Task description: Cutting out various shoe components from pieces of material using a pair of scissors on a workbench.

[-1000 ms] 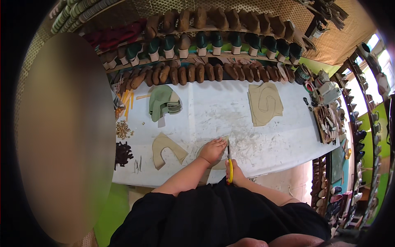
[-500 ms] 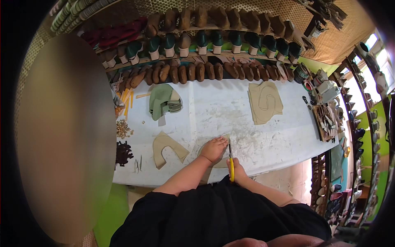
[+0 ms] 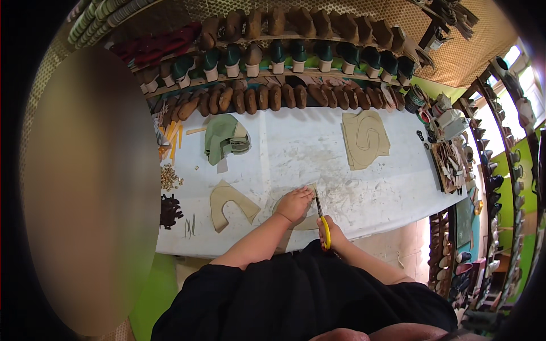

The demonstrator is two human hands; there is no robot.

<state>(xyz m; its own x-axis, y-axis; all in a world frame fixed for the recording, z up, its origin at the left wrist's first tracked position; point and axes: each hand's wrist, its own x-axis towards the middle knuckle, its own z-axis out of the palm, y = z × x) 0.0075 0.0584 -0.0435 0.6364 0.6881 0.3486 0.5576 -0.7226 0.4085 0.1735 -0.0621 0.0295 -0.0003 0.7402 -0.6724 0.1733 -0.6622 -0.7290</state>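
The right hand [image 3: 336, 233] is closed around the handles of yellow-handled scissors [image 3: 326, 230], whose dark blades are pointed away from the body at the right edge of a curved beige piece [image 3: 307, 223]; whether the blades are parted cannot be told. The left hand [image 3: 294, 205] is laid flat on that piece with its fingers extended, and part of the piece is hidden by it. The piece is placed near the front edge of the white-covered surface [image 3: 296, 136].

To the left, a beige horseshoe-shaped piece [image 3: 223, 193], a heap of dark brown bits [image 3: 170, 212] and small gold-coloured parts [image 3: 170, 178] are spread out; a stack of green pieces [image 3: 219, 133] is set farther back. On the right, a beige sheet [image 3: 365, 139] is marked with curved lines. The back is bordered by brown shoe lasts [image 3: 276, 98], with green heeled shoes [image 3: 298, 51] shelved above. The left side is blocked by a blurred brown oval [image 3: 91, 187]. Pale lettering is borne by a dark tub [image 3: 417, 99] at the far right corner.
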